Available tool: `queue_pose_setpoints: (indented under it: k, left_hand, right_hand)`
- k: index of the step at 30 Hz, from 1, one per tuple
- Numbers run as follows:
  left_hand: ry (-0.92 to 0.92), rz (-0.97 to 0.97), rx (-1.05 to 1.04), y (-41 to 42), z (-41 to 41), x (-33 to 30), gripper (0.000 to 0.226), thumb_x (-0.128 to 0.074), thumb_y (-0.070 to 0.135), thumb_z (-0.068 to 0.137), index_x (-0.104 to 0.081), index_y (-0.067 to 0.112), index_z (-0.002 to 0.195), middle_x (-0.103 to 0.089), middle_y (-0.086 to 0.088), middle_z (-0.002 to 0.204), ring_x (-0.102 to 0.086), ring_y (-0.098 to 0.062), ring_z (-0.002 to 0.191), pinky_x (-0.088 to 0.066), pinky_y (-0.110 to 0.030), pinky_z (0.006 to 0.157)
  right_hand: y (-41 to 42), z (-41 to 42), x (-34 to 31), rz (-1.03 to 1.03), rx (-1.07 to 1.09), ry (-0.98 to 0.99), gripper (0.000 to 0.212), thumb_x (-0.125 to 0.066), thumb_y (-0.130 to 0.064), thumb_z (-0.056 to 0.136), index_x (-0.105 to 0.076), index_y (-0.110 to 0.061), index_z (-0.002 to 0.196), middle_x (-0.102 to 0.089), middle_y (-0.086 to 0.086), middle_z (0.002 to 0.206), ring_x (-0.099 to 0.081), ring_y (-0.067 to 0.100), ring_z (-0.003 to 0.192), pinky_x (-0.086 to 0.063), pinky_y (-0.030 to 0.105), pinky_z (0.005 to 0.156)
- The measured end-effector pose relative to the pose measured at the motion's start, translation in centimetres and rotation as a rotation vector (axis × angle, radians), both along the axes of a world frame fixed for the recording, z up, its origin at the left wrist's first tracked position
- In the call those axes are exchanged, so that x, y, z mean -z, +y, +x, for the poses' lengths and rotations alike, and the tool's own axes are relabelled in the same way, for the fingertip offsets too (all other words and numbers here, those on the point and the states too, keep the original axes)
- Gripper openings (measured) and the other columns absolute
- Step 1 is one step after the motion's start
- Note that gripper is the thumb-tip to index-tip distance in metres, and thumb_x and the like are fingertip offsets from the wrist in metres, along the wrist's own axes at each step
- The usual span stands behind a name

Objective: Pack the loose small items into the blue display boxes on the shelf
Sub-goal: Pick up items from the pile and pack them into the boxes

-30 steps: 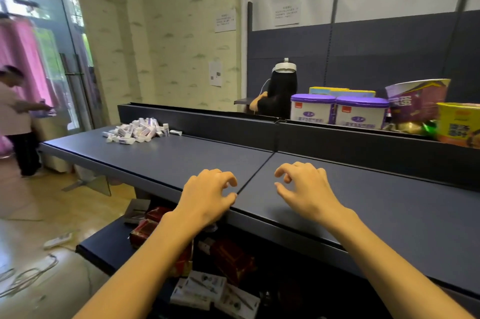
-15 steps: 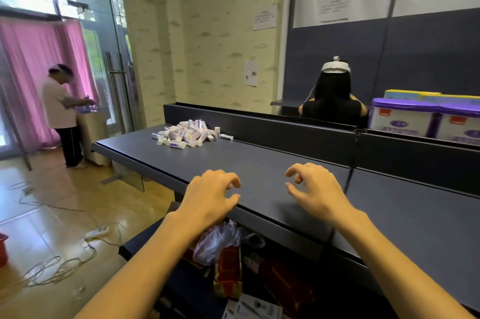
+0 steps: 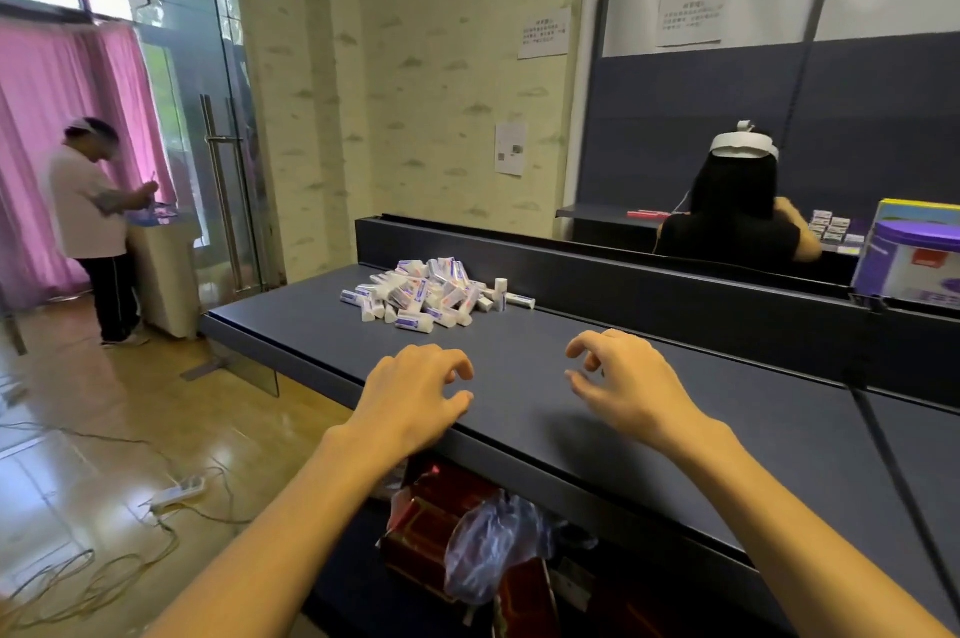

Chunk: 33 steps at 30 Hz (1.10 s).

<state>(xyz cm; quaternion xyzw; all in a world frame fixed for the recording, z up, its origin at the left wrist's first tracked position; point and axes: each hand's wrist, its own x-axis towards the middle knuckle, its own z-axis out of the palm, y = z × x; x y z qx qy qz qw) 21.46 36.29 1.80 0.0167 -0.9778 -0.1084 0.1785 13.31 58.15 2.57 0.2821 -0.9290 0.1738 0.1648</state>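
Shelf (image 3: 597, 434) has swung round, pile (image 3: 431, 294) now just beyond my left hand (image 3: 415, 393) and right hand (image 3: 628, 388), fingers loosely curled, empty, ready to grab.

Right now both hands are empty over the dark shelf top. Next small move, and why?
Probably reach forward to the heap of small white tubes. The left hand and right hand hover with loosely curled fingers, holding nothing, short of the heap on the dark grey shelf top. No blue display box is visible, so gathering tubes seems first.
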Motion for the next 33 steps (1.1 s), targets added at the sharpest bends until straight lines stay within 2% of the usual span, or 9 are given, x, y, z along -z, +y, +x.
queue_pose_setpoints:
  k: [8,16,19,33]
  left_hand:
    - [-0.013,0.052,0.053,-10.8,-2.1,0.3,0.025,-0.059,0.041,0.089,-0.060,0.034,0.112,-0.062,0.010,0.110,-0.057,-0.010,0.100,-0.048,-0.031,0.087]
    - [-0.037,-0.005,0.156,-22.7,-3.6,0.1,0.023,-0.058,0.041,0.090,-0.061,0.033,0.112,-0.062,0.011,0.109,-0.056,-0.010,0.099,-0.047,-0.029,0.083]
    - [-0.037,-0.016,0.200,-25.8,-4.8,0.0,0.022,-0.058,0.041,0.089,-0.061,0.033,0.110,-0.062,0.011,0.108,-0.056,-0.010,0.099,-0.049,-0.031,0.085]
    - [-0.022,0.034,0.336,-30.7,-13.1,1.7,0.020,-0.057,0.039,0.090,-0.060,0.034,0.108,-0.063,0.013,0.109,-0.055,-0.010,0.102,-0.046,-0.030,0.088]
  right_hand:
    - [-10.1,-0.8,0.1,-0.005,0.077,-0.004,0.027,-0.056,-0.032,0.092,-0.058,-0.024,0.118,-0.058,-0.003,0.106,-0.055,0.018,0.099,-0.047,0.034,0.084]
    - [-21.4,0.3,0.6,-0.039,0.178,-0.010,0.027,-0.056,-0.031,0.091,-0.058,-0.023,0.117,-0.058,0.000,0.105,-0.055,0.021,0.097,-0.045,0.034,0.081]
    - [-24.5,0.5,0.7,-0.052,0.220,-0.010,0.028,-0.056,-0.030,0.091,-0.059,-0.022,0.118,-0.059,-0.001,0.111,-0.055,0.022,0.101,-0.045,0.035,0.083]
    - [-29.5,-4.6,1.7,-0.068,0.362,-0.001,0.025,-0.055,-0.028,0.090,-0.058,-0.023,0.115,-0.061,0.000,0.104,-0.056,0.023,0.097,-0.046,0.035,0.082]
